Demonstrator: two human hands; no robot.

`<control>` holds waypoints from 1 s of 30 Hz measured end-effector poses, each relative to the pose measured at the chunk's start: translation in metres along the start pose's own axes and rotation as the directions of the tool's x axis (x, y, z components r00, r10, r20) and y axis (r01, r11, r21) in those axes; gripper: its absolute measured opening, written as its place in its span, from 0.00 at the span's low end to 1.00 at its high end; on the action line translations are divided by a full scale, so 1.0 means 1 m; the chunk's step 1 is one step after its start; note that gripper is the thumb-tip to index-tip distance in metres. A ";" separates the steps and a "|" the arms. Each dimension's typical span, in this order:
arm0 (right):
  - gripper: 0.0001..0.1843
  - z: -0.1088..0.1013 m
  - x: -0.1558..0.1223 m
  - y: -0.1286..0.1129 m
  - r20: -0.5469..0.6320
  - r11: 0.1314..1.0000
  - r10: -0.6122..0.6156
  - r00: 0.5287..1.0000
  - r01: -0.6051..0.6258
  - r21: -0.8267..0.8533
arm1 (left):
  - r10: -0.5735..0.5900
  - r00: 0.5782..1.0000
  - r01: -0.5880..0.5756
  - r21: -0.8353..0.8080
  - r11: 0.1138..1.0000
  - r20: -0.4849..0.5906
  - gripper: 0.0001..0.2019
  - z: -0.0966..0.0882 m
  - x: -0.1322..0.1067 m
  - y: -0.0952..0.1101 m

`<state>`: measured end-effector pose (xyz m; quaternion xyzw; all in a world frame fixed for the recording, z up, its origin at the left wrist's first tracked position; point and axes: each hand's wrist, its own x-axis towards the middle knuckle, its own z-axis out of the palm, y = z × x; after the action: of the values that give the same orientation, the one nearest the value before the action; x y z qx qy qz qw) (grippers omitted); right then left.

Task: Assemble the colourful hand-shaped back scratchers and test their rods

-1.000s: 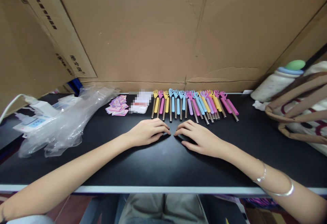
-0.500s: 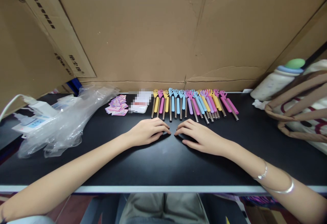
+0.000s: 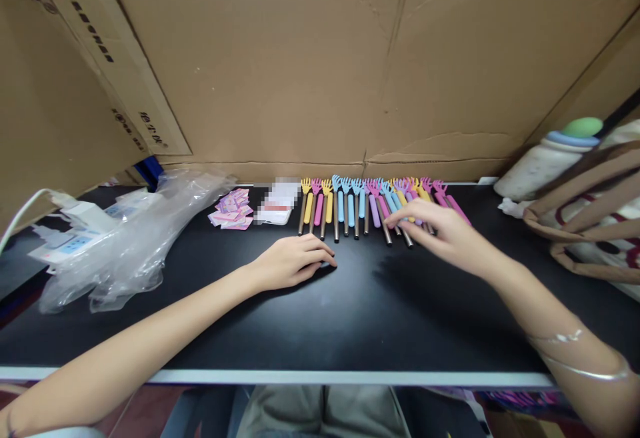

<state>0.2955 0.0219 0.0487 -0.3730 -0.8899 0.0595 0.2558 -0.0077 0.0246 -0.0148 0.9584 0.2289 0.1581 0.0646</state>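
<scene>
- The right hand point(image 3: 447, 235) has lifted off the black table point(image 3: 350, 318) and now reaches over the right part of the row of coloured scratchers point(image 3: 345, 201), fingers loosely spread, nothing visibly gripped.
- The left hand point(image 3: 295, 261) stays flat and empty.

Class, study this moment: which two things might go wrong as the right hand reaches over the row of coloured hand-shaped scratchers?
1. The pastel, hand-shaped scratchers with metal shafts lie tightly packed and overlap at the right end. The right hand hovering there may knock neighbours askew.
2. The round-looking shafts might roll on the smooth black tabletop towards the resting left hand.
</scene>
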 end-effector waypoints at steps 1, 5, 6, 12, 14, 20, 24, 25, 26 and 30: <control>0.11 -0.008 0.000 0.006 -0.061 0.999 0.041 0.997 -0.043 -0.032 | 0.001 1.000 -0.001 0.000 1.000 -0.002 0.14 0.000 0.000 0.000; 0.13 -0.033 -0.007 0.041 -0.262 0.956 0.292 0.920 -0.293 0.038 | -0.003 1.000 0.003 0.000 1.000 -0.010 0.14 0.000 0.001 0.001; 0.13 -0.036 -0.009 0.053 -0.297 0.936 0.353 0.887 -0.341 0.091 | -0.001 1.000 0.001 -0.001 1.000 -0.011 0.14 0.000 0.001 0.001; 0.14 -0.039 -0.029 0.123 -0.337 0.741 0.575 0.746 -0.649 -0.171 | 0.012 1.000 -0.012 -0.005 1.000 -0.023 0.14 0.001 -0.001 -0.001; 0.14 -0.037 -0.036 0.138 -0.298 0.693 0.617 0.728 -0.682 -0.233 | 0.015 0.999 -0.015 -0.003 1.000 -0.029 0.14 0.002 -0.001 -0.002; 0.14 -0.027 -0.048 0.168 -0.177 0.673 0.674 0.717 -0.695 -0.254 | 0.011 0.999 -0.011 0.003 1.000 -0.033 0.14 0.003 -0.001 -0.003; 0.18 -0.020 -0.052 0.179 -0.133 0.675 0.701 0.701 -0.712 -0.195 | 0.011 0.999 -0.011 0.001 1.000 -0.034 0.14 0.003 -0.002 -0.003; 0.19 -0.018 -0.053 0.181 -0.136 0.669 0.708 0.693 -0.720 -0.184 | 0.011 0.999 -0.011 0.002 1.000 -0.034 0.14 0.003 -0.002 -0.003; 0.19 -0.017 -0.053 0.182 -0.143 0.662 0.715 0.685 -0.728 -0.177 | 0.010 0.999 -0.010 0.003 1.000 -0.033 0.14 0.003 -0.002 -0.003; 0.20 -0.015 -0.054 0.185 -0.179 0.618 0.743 0.645 -0.763 -0.189 | 0.011 0.999 -0.011 0.000 1.000 -0.033 0.14 0.002 -0.001 -0.002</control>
<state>0.4520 0.1153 -0.0156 -0.7424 -0.6399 0.0342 0.1953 -0.0091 0.0261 -0.0176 0.9569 0.2246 0.1742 0.0601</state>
